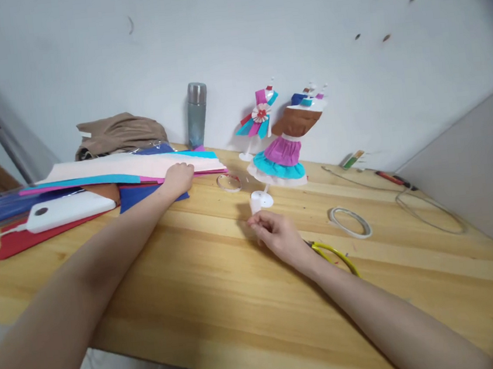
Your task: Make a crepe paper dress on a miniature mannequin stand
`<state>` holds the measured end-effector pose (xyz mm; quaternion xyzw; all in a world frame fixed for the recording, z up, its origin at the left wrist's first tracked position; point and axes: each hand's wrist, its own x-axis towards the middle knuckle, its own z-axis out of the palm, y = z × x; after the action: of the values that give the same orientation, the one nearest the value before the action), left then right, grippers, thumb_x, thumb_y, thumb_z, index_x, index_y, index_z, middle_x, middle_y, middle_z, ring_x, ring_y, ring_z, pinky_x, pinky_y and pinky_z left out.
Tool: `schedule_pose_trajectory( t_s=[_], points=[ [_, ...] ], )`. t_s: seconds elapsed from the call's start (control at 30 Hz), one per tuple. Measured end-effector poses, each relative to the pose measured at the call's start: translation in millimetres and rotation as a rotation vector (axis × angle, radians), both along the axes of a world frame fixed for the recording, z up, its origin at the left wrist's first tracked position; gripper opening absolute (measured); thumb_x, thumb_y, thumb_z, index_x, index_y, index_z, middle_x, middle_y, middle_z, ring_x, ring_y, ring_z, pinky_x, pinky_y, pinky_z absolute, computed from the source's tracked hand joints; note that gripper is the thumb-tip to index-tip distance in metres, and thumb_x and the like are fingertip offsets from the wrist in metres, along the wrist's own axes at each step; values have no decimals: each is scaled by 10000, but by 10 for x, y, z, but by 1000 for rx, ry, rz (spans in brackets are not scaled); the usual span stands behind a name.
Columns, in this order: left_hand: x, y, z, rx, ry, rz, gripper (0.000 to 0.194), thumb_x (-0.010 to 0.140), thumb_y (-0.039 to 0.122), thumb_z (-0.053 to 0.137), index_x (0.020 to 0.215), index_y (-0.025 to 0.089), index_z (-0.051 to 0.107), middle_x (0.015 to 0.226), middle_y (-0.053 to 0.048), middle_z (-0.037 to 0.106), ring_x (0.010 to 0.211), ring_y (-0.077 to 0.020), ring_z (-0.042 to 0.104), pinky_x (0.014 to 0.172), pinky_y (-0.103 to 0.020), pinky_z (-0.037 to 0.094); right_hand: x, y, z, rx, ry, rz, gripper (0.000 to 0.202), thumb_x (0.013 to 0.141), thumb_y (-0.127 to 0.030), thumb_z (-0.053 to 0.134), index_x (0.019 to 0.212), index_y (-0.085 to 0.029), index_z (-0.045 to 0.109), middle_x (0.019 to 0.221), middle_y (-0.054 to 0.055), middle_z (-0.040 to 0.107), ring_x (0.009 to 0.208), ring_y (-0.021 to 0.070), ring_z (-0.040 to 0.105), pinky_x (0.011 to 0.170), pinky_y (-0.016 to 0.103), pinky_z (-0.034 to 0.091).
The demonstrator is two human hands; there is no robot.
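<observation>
My left hand (178, 179) lies on the edge of a cream sheet (108, 167), which looks like crepe paper, on top of a coloured stack. Its fingers curl over the edge and are partly hidden. Near the middle of the table, my right hand (277, 234) pinches a small pale paper strip (255, 204) between thumb and fingertips. Just beyond it stands a small dress form with a brown, purple, blue and cream dress (285, 151) on a round white base (262, 199). Yellow-handled scissors or pliers (335, 254) lie partly hidden behind my right wrist.
A second dressed form (260, 115), a grey bottle (197, 116) and brown cloth (122, 133) stand along the wall. A white power bank or phone (70, 210) with a cable rests at left. Tape rolls (351, 223) and a red-handled tool (393, 180) lie right.
</observation>
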<state>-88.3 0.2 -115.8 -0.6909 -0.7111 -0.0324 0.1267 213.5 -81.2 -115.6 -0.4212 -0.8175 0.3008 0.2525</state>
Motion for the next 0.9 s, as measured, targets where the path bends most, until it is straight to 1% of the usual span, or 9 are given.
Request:
schedule_pose_trajectory(
  t_s=[0.1,0.2,0.3,0.4,0.47,0.53,0.6,0.7,0.9],
  points=[
    [-2,7,-8,4,16,0,328,950,188,423,1143,42,643,1086,-235,676,1064,-330,654,843,-376,480,9,-72,82,-195,113,201,335,852,-482,497,650,-215,470,539,-48,425,491,106,392,517,251,309],
    [1,7,-13,-1,26,-3,332,952,177,408,1147,44,642,1091,-230,675,1068,-326,648,845,-371,476,52,-117,199,-225,140,319,449,818,-577,562,585,-213,441,535,-56,373,509,91,325,514,247,274],
    [9,1,-10,-7,30,2,342,953,166,391,1156,49,641,1100,-229,672,1073,-317,641,849,-365,472,123,-43,276,-149,214,179,412,812,-573,574,631,-210,496,545,-49,396,526,99,338,524,250,292],
    [28,-13,-3,-8,28,6,348,945,150,384,1152,47,643,1096,-234,668,1070,-319,633,847,-369,471,201,152,256,-68,252,11,337,824,-494,568,651,-220,476,557,-49,418,516,97,355,526,250,314],
    [42,-22,1,-9,25,9,346,931,125,388,1150,48,645,1090,-233,667,1072,-317,629,847,-365,469,243,300,191,-4,177,-81,238,810,-397,584,675,-217,506,563,-42,466,514,102,396,526,250,331],
    [54,-29,2,-10,21,12,350,911,91,392,1150,52,645,1086,-229,668,1077,-311,625,846,-358,469,265,418,105,50,38,-120,92,782,-284,599,758,-195,603,623,-9,581,557,124,488,571,265,389],
    [59,-29,0,-11,18,15,357,898,68,392,1149,54,645,1087,-227,668,1076,-309,624,841,-357,472,265,481,22,95,-68,-129,100,771,-216,596,824,-174,669,755,43,686,636,149,571,643,288,442],
    [62,-24,-4,-11,16,16,360,896,61,385,1146,48,643,1093,-230,664,1079,-316,621,839,-363,475,245,486,-63,147,-157,-101,142,784,-189,597,859,-169,716,887,77,731,720,170,624,705,302,472],
    [70,-32,-3,-12,13,12,371,877,25,387,1149,41,639,1098,-236,660,1090,-314,616,842,-355,470,228,436,-84,246,-220,-3,160,819,-160,579,824,-174,738,891,86,717,760,181,636,727,306,480]
  ],
)
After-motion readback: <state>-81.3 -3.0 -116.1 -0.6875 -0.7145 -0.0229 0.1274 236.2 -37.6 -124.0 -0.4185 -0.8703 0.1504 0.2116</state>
